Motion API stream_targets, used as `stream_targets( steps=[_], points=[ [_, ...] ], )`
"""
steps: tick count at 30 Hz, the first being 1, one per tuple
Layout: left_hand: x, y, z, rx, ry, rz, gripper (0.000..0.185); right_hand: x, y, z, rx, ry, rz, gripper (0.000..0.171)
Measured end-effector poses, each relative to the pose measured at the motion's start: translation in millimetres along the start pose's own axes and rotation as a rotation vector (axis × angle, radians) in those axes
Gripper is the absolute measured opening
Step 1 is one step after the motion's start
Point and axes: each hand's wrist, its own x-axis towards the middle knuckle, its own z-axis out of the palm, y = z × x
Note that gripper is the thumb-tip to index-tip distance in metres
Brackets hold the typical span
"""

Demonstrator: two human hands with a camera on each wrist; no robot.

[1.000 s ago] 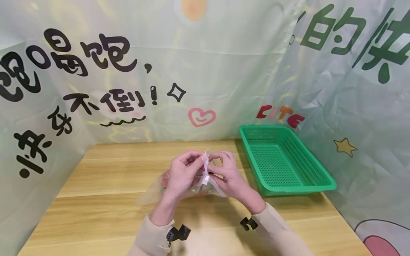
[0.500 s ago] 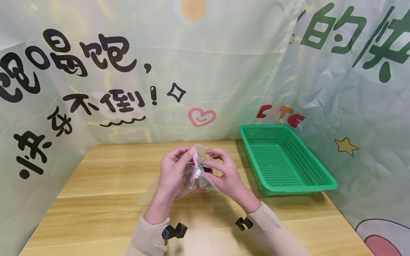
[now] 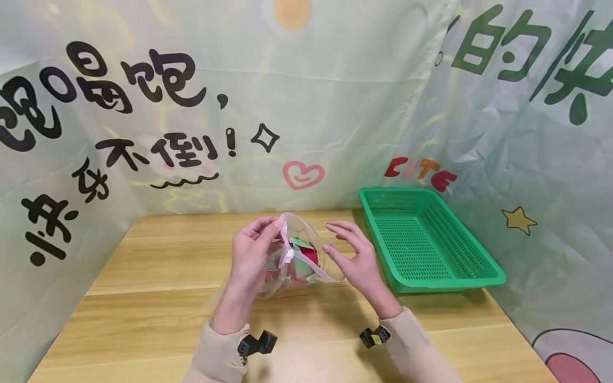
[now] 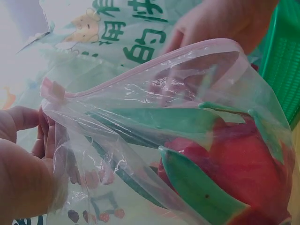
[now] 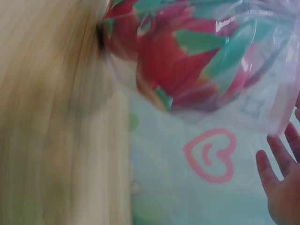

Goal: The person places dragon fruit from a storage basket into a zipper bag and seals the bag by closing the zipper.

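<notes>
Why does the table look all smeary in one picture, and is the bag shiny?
Right wrist view: the wooden table is streaked with motion blur, and the red and green fruit looks soft too. Left wrist view: sharp, with white glints on the clear bag. Head view: even light, soft shadows beside the green basket; its edges bend a little.

Bright, even light fills the scene, leaving only soft shadows on the wooden table [image 3: 143, 298]. The head view is sharp but bows outward at its edges. The right wrist view is smeared with motion blur, and glare glints off the clear plastic bag [image 4: 154, 122].
</notes>
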Motion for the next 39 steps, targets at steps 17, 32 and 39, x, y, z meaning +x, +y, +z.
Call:
stream_targets(
  steps=[17,32,39],
  points=[
    [1.4,16.0,-7.6,0.134,0.02,0.02,0.005,6,5,-8,0.292,-0.065,0.549,0.021],
    [31.9,83.7,-27.0,1.035,-0.244,0.171,0.012,56,-38,-41,0.231,0.025,0.527,0.022],
    [31.6,71.7,-22.3,1.022,-0.303,0.158,0.009,50,-36,-35,0.29,0.151,0.571,0.02]
  ],
)
